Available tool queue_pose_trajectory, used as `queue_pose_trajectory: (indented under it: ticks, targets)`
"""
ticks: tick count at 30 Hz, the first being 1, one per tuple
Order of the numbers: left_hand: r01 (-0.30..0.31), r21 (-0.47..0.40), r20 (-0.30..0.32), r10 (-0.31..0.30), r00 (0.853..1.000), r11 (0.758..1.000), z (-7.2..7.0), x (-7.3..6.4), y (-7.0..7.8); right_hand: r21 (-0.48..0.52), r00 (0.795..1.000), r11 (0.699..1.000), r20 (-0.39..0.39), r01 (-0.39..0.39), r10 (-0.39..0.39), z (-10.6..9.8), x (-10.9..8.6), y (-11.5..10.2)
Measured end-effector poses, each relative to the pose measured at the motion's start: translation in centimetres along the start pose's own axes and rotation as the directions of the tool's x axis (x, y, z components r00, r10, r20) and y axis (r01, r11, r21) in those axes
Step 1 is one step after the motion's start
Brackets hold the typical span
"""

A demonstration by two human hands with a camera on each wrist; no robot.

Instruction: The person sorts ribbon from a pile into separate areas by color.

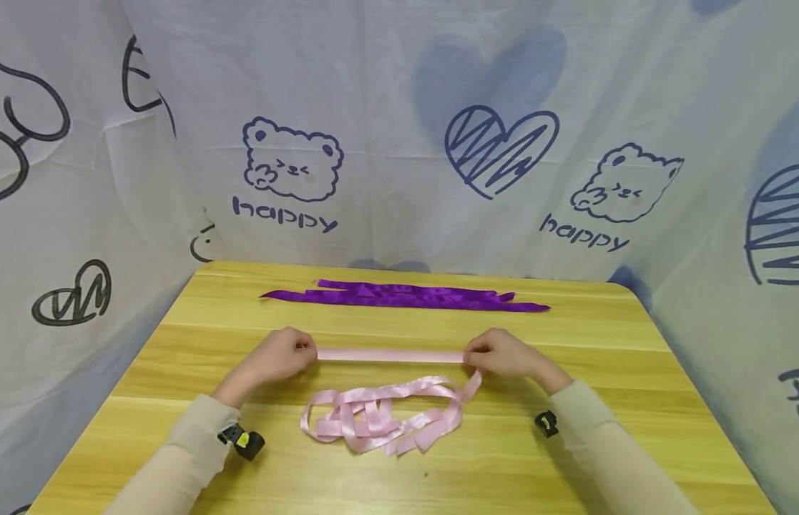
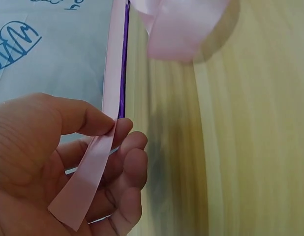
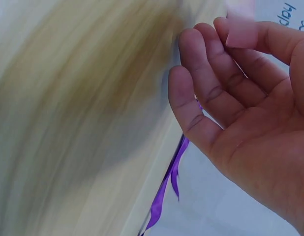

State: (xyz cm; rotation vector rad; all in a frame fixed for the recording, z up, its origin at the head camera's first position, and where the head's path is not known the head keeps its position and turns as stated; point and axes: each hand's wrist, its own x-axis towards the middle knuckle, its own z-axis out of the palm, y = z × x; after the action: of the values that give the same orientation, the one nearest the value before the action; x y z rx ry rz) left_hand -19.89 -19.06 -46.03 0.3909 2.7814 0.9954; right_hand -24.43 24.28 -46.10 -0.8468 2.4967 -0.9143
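Observation:
A pink satin ribbon (image 1: pixel 389 355) is stretched taut and nearly level between the two hands. The left hand (image 1: pixel 286 352) pinches it between thumb and index finger; in the left wrist view its cut end (image 2: pixel 83 189) hangs down across the palm. At the other side, the right hand (image 1: pixel 504 352) pinches the ribbon with thumb and index fingertips, the other fingers loosely bent. From the right fingers the ribbon drops toward a loose, looped heap of pink ribbon (image 1: pixel 328 428) on the table. The right wrist view shows only a short pink piece (image 3: pixel 242 32) at the fingertips.
Several purple ribbon strips (image 1: pixel 405 295) lie side by side along the far part of the wooden table (image 1: pixel 631 343). White cloth (image 1: pixel 386 93) with printed bears and hearts hangs behind the table and at both sides. Both wrists carry small black cameras.

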Motion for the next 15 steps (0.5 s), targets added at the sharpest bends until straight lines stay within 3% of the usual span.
queue_pose_trajectory:
  ticks: [7, 15]
  targets:
    - [0.052, -0.022, 0.011, -0.052, 0.999, 0.998, -0.5, -0.2, -0.6, 0.036, 0.998, 0.998, 0.03, -0.048, 0.047, -0.7, -0.7, 1.1]
    - [0.085, -0.035, -0.007, -0.085, 0.996, 0.996, -1.1, -0.2, -1.4, 0.057, 0.997, 0.995, -0.002, -0.077, 0.077, -1.9, -1.6, 1.6]
